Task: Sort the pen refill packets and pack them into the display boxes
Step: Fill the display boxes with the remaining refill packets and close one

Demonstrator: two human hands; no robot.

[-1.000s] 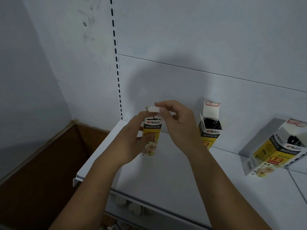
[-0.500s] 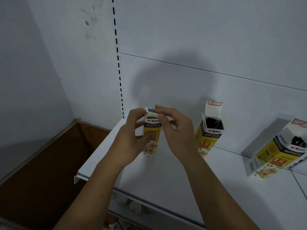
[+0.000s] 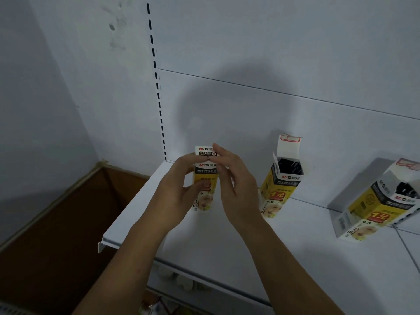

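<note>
Display box [image 3: 205,185] is upright at the white shelf's [image 3: 204,246] left end — left hand [image 3: 175,196] gripping its body, right hand [image 3: 234,185] pinching the top flap — open box [image 3: 281,180] nearby on the right.

M&G branding on all three display boxes

The leftmost box [image 3: 205,166] reads "M&G 晨光" on its folded top flap and again on the black band below, with ".5" showing lower down. The middle box [image 3: 281,186] carries "M&G 晨光", a red "1元" and "0.5". The tilted right box [image 3: 377,210] shows "M&G", "1元", "0.5" and a barcode label on its side. The smaller print is too fine to read.
</note>
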